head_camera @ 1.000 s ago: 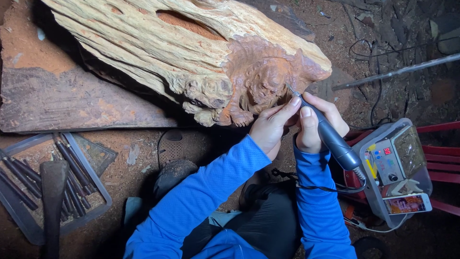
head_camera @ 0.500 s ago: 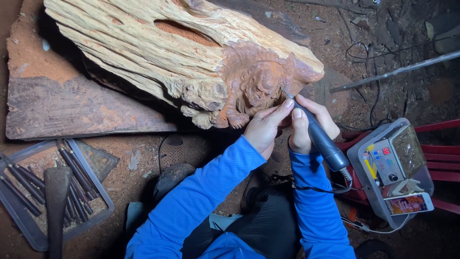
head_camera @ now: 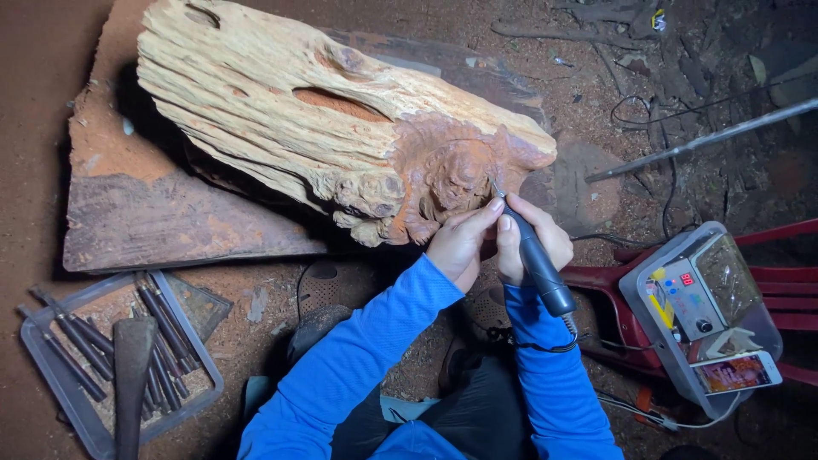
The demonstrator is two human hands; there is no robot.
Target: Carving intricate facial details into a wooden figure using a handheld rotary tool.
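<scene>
Head view gave me the rotary carving tool (head_camera: pixel 537 260) first: a dark handpiece slanting up to the left, its fine bit touching the reddish carved figure (head_camera: pixel 456 183) at the lower right end of a big pale log (head_camera: pixel 315 128). My right hand (head_camera: pixel 532 247) was closed around the handpiece like a pen. My left hand (head_camera: pixel 460 243) sat just beside it, fingers curled, thumb and forefinger pressed against the tool's tip end and the wood. Both sleeves were bright blue. The log lay tilted on a flat wooden slab (head_camera: pixel 145 221) resting on the red dirt floor (head_camera: pixel 34 128). A cord ran from the tool's back end toward a grey control box (head_camera: pixel 694 298) on a red plastic chair (head_camera: pixel 767 298), with a phone (head_camera: pixel 737 372) lying on the box. Well apart at lower left, a clear tray (head_camera: pixel 183 319) held dark chisels (head_camera: pixel 162 332) and a wooden handle (head_camera: pixel 132 366).
</scene>
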